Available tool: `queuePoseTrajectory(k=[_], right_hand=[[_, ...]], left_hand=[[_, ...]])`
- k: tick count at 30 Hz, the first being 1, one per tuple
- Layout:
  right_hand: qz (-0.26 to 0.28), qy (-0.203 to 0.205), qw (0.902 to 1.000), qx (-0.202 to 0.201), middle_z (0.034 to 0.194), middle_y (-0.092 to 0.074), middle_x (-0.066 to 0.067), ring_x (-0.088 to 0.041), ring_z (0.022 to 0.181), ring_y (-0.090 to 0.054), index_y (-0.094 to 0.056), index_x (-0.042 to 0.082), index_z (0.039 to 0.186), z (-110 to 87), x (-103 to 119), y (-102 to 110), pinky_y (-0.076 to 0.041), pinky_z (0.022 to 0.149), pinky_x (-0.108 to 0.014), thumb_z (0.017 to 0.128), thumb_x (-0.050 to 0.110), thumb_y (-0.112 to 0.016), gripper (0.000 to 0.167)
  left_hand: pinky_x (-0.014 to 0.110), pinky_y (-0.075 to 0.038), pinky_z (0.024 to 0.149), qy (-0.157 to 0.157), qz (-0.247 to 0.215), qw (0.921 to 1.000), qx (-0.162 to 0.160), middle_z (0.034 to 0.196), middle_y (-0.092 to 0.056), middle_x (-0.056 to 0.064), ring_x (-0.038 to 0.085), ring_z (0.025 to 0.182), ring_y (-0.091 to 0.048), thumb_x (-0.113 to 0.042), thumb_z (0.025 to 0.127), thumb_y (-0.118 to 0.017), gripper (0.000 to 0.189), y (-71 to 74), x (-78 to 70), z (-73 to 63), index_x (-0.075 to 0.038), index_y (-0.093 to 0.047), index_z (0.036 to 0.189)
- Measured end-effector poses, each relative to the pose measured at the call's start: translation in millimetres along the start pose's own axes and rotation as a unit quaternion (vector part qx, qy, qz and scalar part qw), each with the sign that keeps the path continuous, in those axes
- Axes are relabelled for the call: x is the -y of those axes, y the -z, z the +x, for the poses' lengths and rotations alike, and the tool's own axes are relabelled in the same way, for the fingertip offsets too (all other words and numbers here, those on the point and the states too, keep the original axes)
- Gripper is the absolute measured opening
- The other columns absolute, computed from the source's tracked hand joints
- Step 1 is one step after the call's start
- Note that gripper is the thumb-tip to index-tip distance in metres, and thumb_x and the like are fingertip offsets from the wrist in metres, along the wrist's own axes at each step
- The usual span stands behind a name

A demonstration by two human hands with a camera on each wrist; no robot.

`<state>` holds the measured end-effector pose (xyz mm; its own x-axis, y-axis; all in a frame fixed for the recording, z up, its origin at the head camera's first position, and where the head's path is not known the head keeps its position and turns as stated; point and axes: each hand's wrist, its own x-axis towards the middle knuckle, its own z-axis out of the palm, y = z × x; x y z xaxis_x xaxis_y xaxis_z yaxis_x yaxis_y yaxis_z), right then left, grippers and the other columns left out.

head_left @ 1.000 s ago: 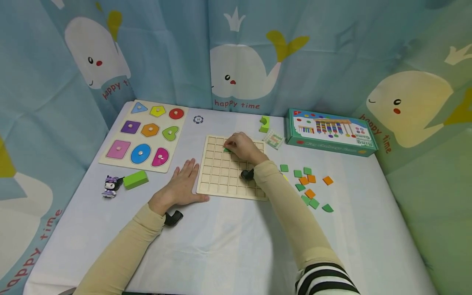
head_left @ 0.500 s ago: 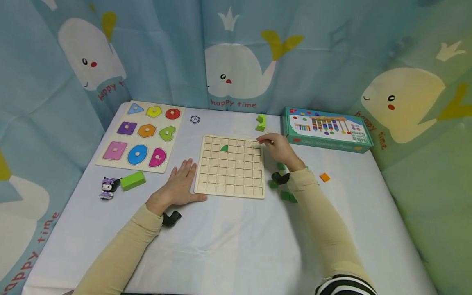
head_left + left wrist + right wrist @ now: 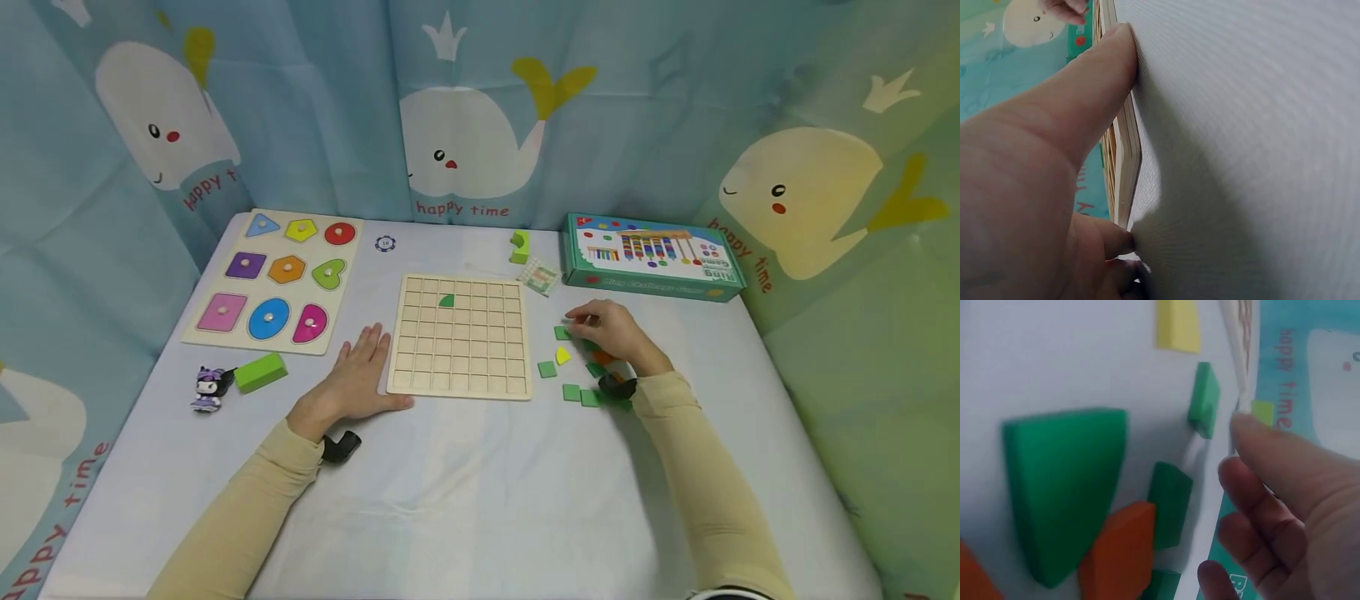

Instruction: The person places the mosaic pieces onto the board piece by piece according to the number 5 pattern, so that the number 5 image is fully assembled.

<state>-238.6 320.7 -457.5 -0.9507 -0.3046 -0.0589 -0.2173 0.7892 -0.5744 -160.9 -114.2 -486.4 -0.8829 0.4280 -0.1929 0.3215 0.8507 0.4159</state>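
Observation:
A wooden grid board (image 3: 465,379) lies on the white-covered table, with one green quarter-round tile (image 3: 447,301) in a cell near its far side. My left hand (image 3: 351,385) rests flat by the board's near left corner, fingers along the left edge; its thumb (image 3: 1104,69) touches the near edge in the left wrist view. My right hand (image 3: 617,332) hovers over loose tiles to the right, fingers loosely bent and nothing between them. A green square tile (image 3: 562,332) lies just by its fingertips. The right wrist view shows a larger green tile (image 3: 1063,487) close up, beside an orange tile (image 3: 1121,550).
A knobbed shape puzzle (image 3: 273,242) lies at the back left. Nearer stand a small purple-and-black figurine (image 3: 208,389) and a green block (image 3: 261,372). A teal game box (image 3: 652,257) sits at the back right, near a patterned card (image 3: 539,277) and a notched green block (image 3: 520,247).
My right hand has left the board, leaving the green quarter-round tile in its cell, and has moved right to the loose tiles. The left hand has stayed at the board's corner.

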Motion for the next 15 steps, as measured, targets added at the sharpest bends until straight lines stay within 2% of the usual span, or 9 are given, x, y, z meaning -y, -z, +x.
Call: queuePoseTrajectory(k=[6,12,15], right_hand=[[-0.039,0.02,0.9989,0.015,0.093,-0.064,-0.007,-0.026,0.089,-0.049,-0.073,0.002,0.11,-1.2,0,-6,-0.039,0.081,-0.042,0.085,0.015,-0.078,0.029],[-0.092,0.002,0.9957,0.013,0.1,-0.063,-0.008,-0.028,0.096,-0.047,-0.072,0.006,0.11,-1.1,4,-10,-0.033,0.087,-0.048,0.088,0.022,-0.076,0.028],[-0.082,0.0,0.9966,0.0,0.107,-0.064,-0.011,-0.029,0.098,-0.049,-0.07,0.003,0.111,1.4,9,-11,-0.037,0.09,-0.048,0.09,0.021,-0.073,0.028]], left_hand=[[0.057,-0.003,0.113,-0.002,-0.004,1.0,-0.002,0.159,-0.003,0.025,0.038,0.146,0.001,-0.061,0.08,-0.07,0.114,0.3,0.3,-1.0,0.01,-0.015,0.151],[0.057,-0.003,0.114,-0.001,-0.001,1.0,-0.001,0.159,-0.003,0.025,0.038,0.146,0.001,-0.061,0.08,-0.069,0.114,0.9,-0.4,-1.2,0.01,-0.015,0.151],[0.057,-0.003,0.114,0.0,0.001,1.0,0.002,0.159,-0.003,0.025,0.038,0.146,0.002,-0.061,0.081,-0.069,0.114,1.3,-0.5,-1.4,0.01,-0.014,0.151]])
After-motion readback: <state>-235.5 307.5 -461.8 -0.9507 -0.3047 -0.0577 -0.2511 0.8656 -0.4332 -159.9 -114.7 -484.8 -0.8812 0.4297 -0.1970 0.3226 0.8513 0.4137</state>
